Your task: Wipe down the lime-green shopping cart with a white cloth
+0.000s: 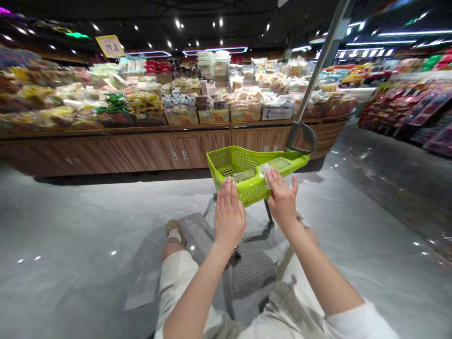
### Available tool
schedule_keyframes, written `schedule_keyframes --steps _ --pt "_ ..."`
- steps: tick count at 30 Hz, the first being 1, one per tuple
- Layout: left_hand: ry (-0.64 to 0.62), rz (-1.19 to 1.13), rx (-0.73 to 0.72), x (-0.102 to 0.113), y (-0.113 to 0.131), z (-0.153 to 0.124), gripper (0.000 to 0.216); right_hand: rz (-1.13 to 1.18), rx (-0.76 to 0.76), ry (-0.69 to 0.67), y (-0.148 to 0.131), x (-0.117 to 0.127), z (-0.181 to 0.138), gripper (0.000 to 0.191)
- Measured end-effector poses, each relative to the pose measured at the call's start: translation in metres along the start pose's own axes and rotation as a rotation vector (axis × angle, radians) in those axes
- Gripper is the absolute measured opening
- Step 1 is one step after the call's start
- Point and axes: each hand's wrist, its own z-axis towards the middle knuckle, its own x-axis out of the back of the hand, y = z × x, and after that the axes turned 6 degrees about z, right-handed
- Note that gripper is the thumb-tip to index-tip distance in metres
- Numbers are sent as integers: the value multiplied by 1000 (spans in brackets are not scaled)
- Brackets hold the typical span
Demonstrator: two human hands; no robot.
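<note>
Ceiling spotlights (pixel 221 22) glint on the floor (pixel 92 221); outer edges blur.

Packaged goods (pixel 212 106) crowd a long, wood-fronted display counter (pixel 148 153) on the far side of a supermarket, where a price card (pixel 110 46) rises above the stock at left. More bright packets fill a display (pixel 391 103) at far right beneath strip lights (pixel 413 33), while a green shopping cart (pixel 243 158) stands nearer on the glossy grey floor (pixel 88 226).
</note>
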Motion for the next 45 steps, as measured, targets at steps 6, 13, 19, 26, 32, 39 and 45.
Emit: schedule_keyframes --steps 6,13,19,26,32,39,45 --pt "-3 30 -12 -1 -4 1 67 150 220 -109 -66 -13 -10 60" --pt "3 27 -18 5 -8 0 65 77 280 -121 -21 2 -2 62" --pt "15 15 -12 3 -3 0 65 -4 43 28 26 7 5 66" --pt "14 27 -22 -1 -2 0 68 166 143 -63 -56 -15 -9 61" --pt "12 21 -13 1 -7 0 66 181 269 -145 -50 -10 -8 58" --pt "12 -9 -26 1 -4 1 66 91 115 -61 7 4 2 69" --pt "9 21 -12 -4 3 3 68 147 79 -89 -47 -9 -10 69"
